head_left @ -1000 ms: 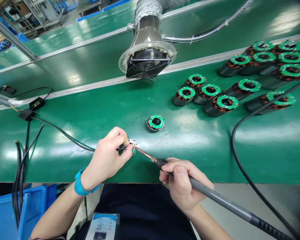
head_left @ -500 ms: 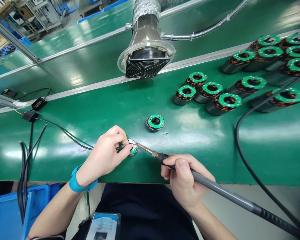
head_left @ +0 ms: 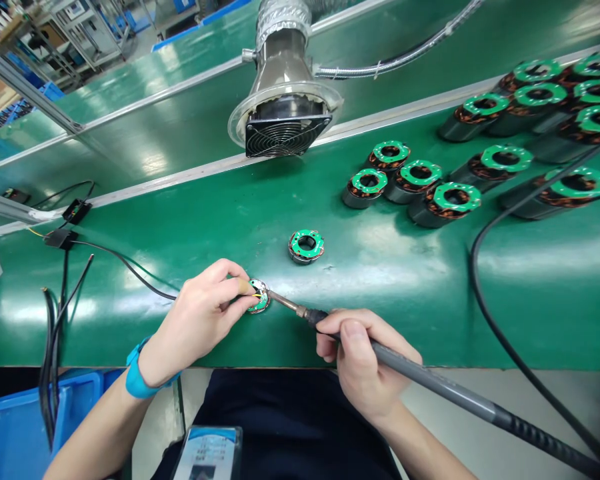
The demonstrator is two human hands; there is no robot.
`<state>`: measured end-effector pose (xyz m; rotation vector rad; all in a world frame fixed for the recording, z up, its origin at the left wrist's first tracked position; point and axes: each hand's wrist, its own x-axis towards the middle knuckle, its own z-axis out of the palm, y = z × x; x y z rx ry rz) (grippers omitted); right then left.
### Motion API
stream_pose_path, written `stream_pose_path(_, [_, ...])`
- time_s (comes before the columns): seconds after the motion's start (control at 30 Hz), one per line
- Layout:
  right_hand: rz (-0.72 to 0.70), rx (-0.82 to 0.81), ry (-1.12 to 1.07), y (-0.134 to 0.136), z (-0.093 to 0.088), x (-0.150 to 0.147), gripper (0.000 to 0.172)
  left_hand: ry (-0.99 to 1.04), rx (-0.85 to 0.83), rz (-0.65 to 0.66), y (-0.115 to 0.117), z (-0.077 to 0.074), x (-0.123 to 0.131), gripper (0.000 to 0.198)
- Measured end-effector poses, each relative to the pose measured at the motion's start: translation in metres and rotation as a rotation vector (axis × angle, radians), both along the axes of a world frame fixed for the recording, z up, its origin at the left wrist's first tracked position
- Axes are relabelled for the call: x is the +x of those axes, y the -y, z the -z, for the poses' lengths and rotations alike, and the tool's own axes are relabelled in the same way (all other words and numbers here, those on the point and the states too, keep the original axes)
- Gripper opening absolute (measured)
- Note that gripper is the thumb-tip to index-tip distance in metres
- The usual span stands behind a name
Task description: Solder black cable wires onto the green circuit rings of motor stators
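My right hand is wrapped round the handle of a soldering iron, its metal tip meeting the right side of a small motor stator with a green circuit board on top. At that stator's left side, my left hand pinches the end of a black cable with a yellow wire showing. The fingers partly cover the board. A second low stator with a green ring board lies just beyond, touched by neither hand.
Several taller stators stand at the right. A fume extractor with a fan grille hangs above the bench's back. The iron's cord loops down the right side. Loose black cables hang over the front edge by a blue bin.
My left hand has drawn back slightly, so more of the board and a yellow wire now show. The iron's tip stays at the board. The view has shifted a little.
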<state>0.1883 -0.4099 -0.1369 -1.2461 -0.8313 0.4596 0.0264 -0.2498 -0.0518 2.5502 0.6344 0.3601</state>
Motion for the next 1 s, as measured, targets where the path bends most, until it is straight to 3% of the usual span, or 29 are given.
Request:
stream_pose_path(0.6, [-0.038, -0.02, 0.013, -0.0037, -0.0038, 0.0002, 0.027, -0.033, 0.083, 0.072, -0.0041, 0.0036, -0.0035, 0.01])
stream_pose_path(0.8, [0.062, 0.015, -0.119, -0.0015, 0.0009, -0.0037, 0.028, -0.03, 0.082, 0.069, -0.0041, 0.0046, -0.0038, 0.009])
stream_pose_path(1.0, [0.055, -0.012, -0.096, 0.0005, 0.0049, -0.0037, 0.027, -0.03, 0.075, 0.067, -0.0038, 0.0036, -0.0034, 0.011])
